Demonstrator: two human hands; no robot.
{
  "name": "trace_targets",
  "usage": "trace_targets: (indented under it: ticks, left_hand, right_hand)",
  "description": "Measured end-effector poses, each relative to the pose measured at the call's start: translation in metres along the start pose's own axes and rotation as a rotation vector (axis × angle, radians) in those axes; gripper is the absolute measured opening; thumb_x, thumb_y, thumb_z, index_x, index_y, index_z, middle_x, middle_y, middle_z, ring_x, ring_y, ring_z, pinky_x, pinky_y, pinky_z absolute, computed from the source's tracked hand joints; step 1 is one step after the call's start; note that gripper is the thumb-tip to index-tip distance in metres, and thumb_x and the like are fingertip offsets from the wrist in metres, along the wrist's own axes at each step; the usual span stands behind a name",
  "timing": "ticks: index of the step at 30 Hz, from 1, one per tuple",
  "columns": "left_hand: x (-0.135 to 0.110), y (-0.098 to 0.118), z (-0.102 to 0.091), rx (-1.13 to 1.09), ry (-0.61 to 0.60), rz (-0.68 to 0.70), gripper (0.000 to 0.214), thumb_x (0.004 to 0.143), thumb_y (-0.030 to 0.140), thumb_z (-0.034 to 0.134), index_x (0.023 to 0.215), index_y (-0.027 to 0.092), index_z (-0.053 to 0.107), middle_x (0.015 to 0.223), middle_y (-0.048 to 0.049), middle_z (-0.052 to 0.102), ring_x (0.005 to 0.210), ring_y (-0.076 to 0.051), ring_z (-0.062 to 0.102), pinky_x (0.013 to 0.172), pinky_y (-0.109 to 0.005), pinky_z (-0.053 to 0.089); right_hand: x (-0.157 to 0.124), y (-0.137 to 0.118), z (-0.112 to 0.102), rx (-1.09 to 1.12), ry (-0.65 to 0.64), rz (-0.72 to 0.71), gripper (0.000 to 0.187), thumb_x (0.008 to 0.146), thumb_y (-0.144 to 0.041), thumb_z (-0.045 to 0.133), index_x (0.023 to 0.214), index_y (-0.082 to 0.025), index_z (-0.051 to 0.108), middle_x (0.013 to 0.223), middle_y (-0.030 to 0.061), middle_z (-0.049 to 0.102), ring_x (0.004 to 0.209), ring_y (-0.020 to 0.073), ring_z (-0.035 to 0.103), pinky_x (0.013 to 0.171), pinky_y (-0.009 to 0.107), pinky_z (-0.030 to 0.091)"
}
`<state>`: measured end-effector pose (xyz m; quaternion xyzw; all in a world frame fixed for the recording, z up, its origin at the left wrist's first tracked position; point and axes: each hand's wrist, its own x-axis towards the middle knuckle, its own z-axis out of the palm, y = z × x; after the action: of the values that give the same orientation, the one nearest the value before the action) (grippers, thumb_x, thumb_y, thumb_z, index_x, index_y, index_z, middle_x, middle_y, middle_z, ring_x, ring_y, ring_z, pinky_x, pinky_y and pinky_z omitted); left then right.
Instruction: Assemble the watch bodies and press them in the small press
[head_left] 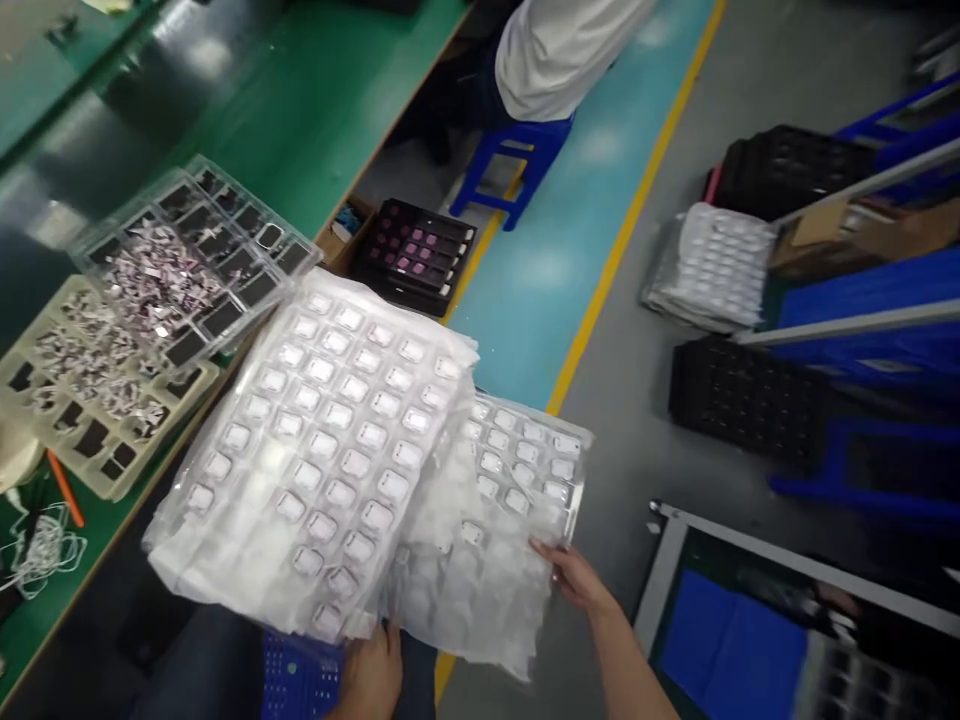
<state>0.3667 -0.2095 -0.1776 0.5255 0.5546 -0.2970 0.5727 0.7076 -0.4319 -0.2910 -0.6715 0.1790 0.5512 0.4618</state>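
A large clear plastic blister tray (337, 440) fills the middle of the view, its pockets holding many small whitish rectangular pieces and its edges covered with crinkled film. My left hand (373, 672) grips its lower edge, the fingers partly hidden under the plastic. Partly behind it on the right is a second blister tray (517, 480), with pieces in its far pockets and whitish film over its near part. My right hand (574, 580) is closed on this second tray's right edge, thumb on top.
On the green bench (300, 110) at left, a clear compartment tray (262, 285) and a cream tray (112, 470) hold heaped small parts. A person in a white top (562, 50) sits on a blue stool (517, 165). Black trays (742, 400) and a metal-framed cart (675, 540) stand right.
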Motion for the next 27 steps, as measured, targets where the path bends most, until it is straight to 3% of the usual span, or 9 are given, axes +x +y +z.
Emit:
trace_targets:
  ticks: [3,6,11,15,19,23,27]
  left_hand:
    - [0.022,0.01,0.023,0.024,0.082,-0.014,0.057,0.088,0.061,0.052,0.135,0.032,0.066,0.153,-0.0145,0.061,0.154,-0.038,0.039,0.121,-0.049,0.039]
    - [0.056,0.023,0.034,0.034,0.129,-0.033,0.054,0.096,0.058,0.053,0.141,0.029,0.062,0.153,-0.0151,0.059,0.149,-0.037,0.046,0.118,-0.051,0.042]
    - [0.095,0.026,0.042,0.002,0.083,0.004,0.036,0.099,0.043,0.066,0.13,0.024,0.066,0.135,-0.0105,0.067,0.122,-0.028,0.066,0.102,-0.047,0.055]
    - [0.085,0.011,0.045,-0.023,0.061,0.098,0.038,0.1,0.04,0.066,0.131,0.018,0.064,0.135,-0.0116,0.067,0.121,-0.029,0.066,0.103,-0.053,0.054]
    - [0.069,0.004,0.053,-0.033,0.043,0.178,0.034,0.099,0.041,0.066,0.124,0.018,0.068,0.128,-0.0107,0.072,0.12,-0.028,0.067,0.107,-0.052,0.051]
    - [0.056,0.006,0.068,-0.059,-0.003,0.245,0.037,0.093,0.045,0.068,0.119,0.019,0.069,0.125,-0.0117,0.074,0.12,-0.028,0.068,0.109,-0.05,0.049]
    - [0.033,0.01,0.092,-0.102,-0.081,0.294,0.035,0.082,0.051,0.071,0.106,0.026,0.07,0.116,-0.012,0.078,0.116,-0.033,0.07,0.104,-0.043,0.053]
  right_hand:
    - [-0.007,0.005,-0.015,0.007,-0.021,0.009,0.052,0.06,-0.05,0.09,0.102,-0.022,0.075,0.108,0.0165,0.082,0.105,0.0424,0.077,0.092,0.051,0.065]
    - [-0.008,0.009,-0.029,0.013,-0.058,0.014,0.054,0.062,-0.05,0.09,0.104,-0.02,0.075,0.108,0.0172,0.082,0.105,0.0423,0.077,0.092,0.05,0.064]
    - [-0.003,0.02,-0.044,0.046,-0.096,-0.008,0.056,0.063,-0.051,0.091,0.106,-0.019,0.076,0.113,0.0164,0.081,0.107,0.0402,0.076,0.095,0.048,0.062]
    - [-0.005,0.031,-0.049,0.068,-0.104,-0.035,0.057,0.061,-0.053,0.093,0.103,-0.018,0.077,0.111,0.0157,0.082,0.106,0.0399,0.076,0.094,0.047,0.061]
    - [-0.023,0.041,-0.058,0.077,-0.09,-0.055,0.058,0.061,-0.054,0.093,0.103,-0.017,0.077,0.112,0.0162,0.081,0.107,0.0405,0.076,0.093,0.047,0.061]
    - [-0.057,0.048,-0.081,0.089,-0.048,-0.07,0.058,0.061,-0.057,0.093,0.102,-0.017,0.078,0.115,0.0172,0.08,0.111,0.0409,0.075,0.096,0.046,0.06]
    - [-0.11,0.054,-0.115,0.104,0.034,-0.073,0.055,0.062,-0.057,0.093,0.098,-0.018,0.079,0.113,0.0181,0.081,0.11,0.0413,0.075,0.095,0.046,0.06]
